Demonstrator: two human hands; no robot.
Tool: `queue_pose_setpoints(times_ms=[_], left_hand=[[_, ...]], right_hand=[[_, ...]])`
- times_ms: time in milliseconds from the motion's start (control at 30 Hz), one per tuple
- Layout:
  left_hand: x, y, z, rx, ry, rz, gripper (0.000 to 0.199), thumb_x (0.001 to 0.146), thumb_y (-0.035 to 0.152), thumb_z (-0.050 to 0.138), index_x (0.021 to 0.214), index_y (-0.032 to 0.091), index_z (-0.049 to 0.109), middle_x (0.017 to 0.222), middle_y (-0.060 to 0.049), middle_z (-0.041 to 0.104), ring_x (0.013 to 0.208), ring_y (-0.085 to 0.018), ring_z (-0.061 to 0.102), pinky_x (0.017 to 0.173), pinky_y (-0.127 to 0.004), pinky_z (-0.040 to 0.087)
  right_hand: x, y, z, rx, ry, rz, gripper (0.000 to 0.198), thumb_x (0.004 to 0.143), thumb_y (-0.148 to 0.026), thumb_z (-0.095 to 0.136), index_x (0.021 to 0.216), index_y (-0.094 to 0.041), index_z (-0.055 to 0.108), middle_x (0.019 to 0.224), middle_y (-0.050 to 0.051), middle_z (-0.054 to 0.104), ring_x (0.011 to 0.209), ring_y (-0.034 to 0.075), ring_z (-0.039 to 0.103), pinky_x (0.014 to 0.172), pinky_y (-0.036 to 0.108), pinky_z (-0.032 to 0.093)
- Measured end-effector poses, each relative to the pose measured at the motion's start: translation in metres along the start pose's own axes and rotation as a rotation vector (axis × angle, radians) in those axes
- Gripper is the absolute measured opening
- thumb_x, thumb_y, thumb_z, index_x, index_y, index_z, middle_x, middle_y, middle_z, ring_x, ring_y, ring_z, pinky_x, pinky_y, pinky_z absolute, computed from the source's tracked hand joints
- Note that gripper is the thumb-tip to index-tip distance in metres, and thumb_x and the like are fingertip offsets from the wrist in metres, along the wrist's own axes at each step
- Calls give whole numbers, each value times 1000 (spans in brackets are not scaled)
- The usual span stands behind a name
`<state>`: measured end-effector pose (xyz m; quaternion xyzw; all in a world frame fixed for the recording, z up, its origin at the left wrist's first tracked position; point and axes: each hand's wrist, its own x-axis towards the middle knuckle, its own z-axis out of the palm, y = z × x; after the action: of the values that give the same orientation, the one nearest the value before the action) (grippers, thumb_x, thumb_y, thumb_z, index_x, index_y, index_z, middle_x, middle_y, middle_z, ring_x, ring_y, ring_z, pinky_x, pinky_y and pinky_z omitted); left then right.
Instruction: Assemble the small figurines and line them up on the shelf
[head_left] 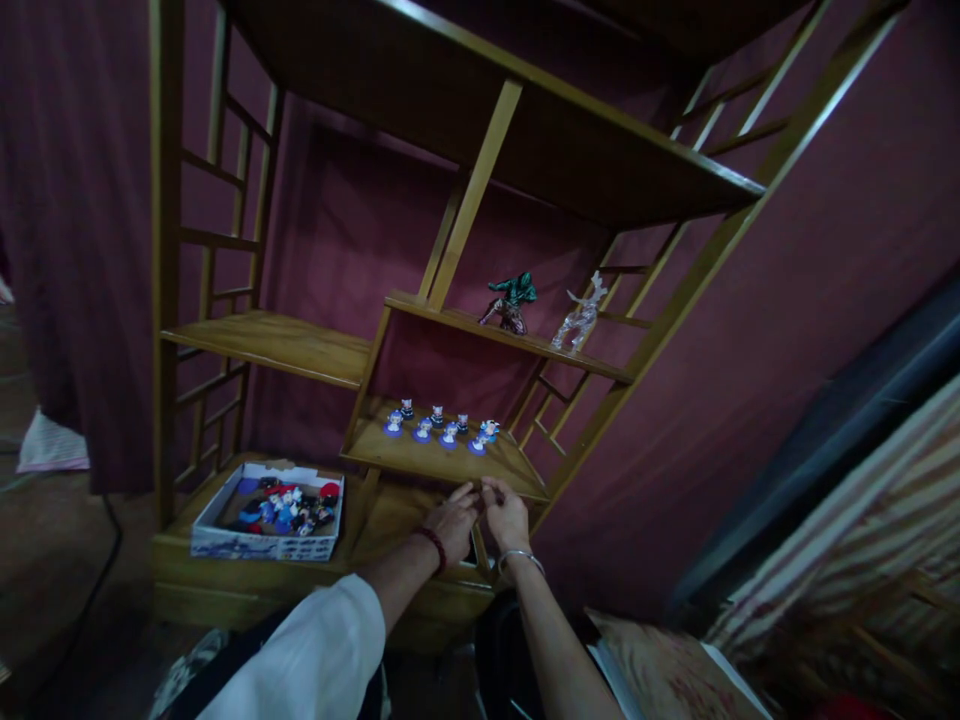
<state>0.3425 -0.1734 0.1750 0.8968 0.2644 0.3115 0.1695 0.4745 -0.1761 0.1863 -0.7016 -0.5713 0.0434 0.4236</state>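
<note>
A wooden shelf unit (277, 342) against a maroon wall (645, 480) fills the middle of the frame, small figurines (448, 436) standing in rows on its low board (416, 460) at centre; at lower left, a printed box (262, 547) holds a heap of others, its lettering too small to read. Lower centre, below the board's front edge, the left hand (454, 522) and right hand (505, 516) nearly meet, fingers bent; I cannot tell whether they grip anything.

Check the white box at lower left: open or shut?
Open: the white box has an uncovered top, with jumbled figurines visible inside.
</note>
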Motion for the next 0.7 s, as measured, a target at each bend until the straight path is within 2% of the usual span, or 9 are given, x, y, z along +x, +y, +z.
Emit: queue_pose_setpoints(times_ms=[167,300,433,700], left_hand=[[-20,-9,-4,26,-93,-102,40,67,5,46,105,10,54,117,-13,51,113,-21,42,98,-35,32],[-39,-21,-4,40,-155,-183,44,66,4,46,110,11,51,107,-13,57,98,-21,53,85,-32,43],[-61,-38,-1,77,-217,-277,36,65,3,46,98,9,58,98,-15,60,90,-24,57,76,-34,46],[-106,-72,-14,147,-283,-431,31,67,4,46,93,15,60,97,-10,62,93,-22,57,81,-31,44]], right_hand=[[-26,-8,26,22,4,-32,26,74,-30,42,88,-19,61,88,4,66,81,17,61,77,28,47],[-42,-4,54,24,-80,-15,25,75,-28,41,87,-20,61,88,4,66,81,16,61,78,28,47],[-57,-4,81,23,-186,2,24,75,-24,40,86,-21,62,87,3,67,82,16,61,77,26,47],[-87,-27,127,-20,-364,-8,29,74,-14,39,84,-24,65,84,1,68,84,16,62,75,25,48]])
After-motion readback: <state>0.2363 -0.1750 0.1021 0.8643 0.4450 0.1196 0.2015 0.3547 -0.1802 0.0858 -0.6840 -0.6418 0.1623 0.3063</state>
